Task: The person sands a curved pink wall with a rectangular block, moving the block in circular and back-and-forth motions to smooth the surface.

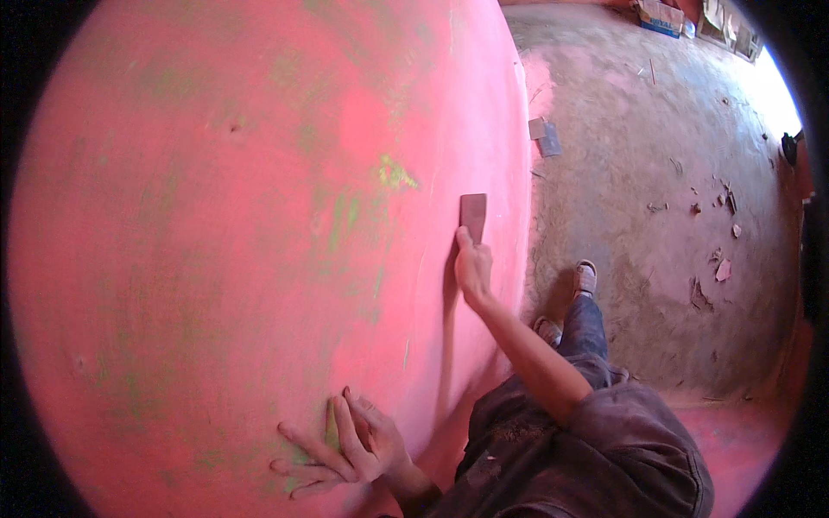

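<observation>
The wall is pink, with green patches showing through, and fills the left and middle of the view. My right hand grips a flat, dark, rectangular hand tool; it lies at or close to the wall's surface. Whether it is a scraper or a sanding block cannot be told. At the bottom, my left hand is against the wall with its fingers spread, and nothing can be seen in it. A brighter yellow-green mark sits left of the tool.
The grey concrete floor has pink dust stains and runs along the wall's foot. Grey sheets lie beside the wall. Scattered debris is farther right. A cardboard box stands at the top. My shoe is on the floor.
</observation>
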Demonstrator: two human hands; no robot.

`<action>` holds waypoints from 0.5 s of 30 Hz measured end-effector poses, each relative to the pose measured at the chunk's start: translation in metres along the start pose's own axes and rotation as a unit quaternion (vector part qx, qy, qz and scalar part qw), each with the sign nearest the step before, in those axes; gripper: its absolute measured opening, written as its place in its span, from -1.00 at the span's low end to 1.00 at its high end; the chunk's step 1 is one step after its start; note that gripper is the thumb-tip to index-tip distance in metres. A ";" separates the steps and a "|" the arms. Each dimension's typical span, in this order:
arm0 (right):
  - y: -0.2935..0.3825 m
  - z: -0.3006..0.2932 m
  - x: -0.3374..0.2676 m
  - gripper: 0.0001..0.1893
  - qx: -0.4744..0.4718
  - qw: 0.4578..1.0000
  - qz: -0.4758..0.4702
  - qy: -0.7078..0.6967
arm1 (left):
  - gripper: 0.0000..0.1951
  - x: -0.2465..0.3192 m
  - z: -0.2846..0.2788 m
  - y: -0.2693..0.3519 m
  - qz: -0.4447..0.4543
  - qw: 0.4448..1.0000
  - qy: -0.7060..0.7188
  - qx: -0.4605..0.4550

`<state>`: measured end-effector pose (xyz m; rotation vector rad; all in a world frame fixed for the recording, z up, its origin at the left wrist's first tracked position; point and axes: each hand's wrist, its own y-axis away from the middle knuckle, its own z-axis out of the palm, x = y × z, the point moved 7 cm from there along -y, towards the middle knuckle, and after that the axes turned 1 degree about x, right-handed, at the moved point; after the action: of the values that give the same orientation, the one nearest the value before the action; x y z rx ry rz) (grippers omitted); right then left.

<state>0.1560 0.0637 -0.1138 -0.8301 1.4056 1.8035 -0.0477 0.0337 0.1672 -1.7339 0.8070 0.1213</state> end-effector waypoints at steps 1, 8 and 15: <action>0.015 0.009 -0.014 -0.42 -0.028 0.999 0.005 0.024 | -0.85 0.001 0.001 -0.001 -0.009 1.000 -0.005 0.009; 0.087 0.044 -0.142 -0.41 -0.244 0.808 -0.534 0.054 | -0.81 0.030 0.017 -0.031 0.004 0.999 -0.003 0.034; -0.024 0.019 -0.066 -0.50 -0.045 0.998 -0.039 -0.009 | -0.86 0.053 0.024 -0.071 -0.007 1.000 -0.007 0.020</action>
<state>0.2110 0.0774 -0.0688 -0.8992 1.2704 1.8222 0.0410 0.0381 0.1917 -1.6998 0.7817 0.1065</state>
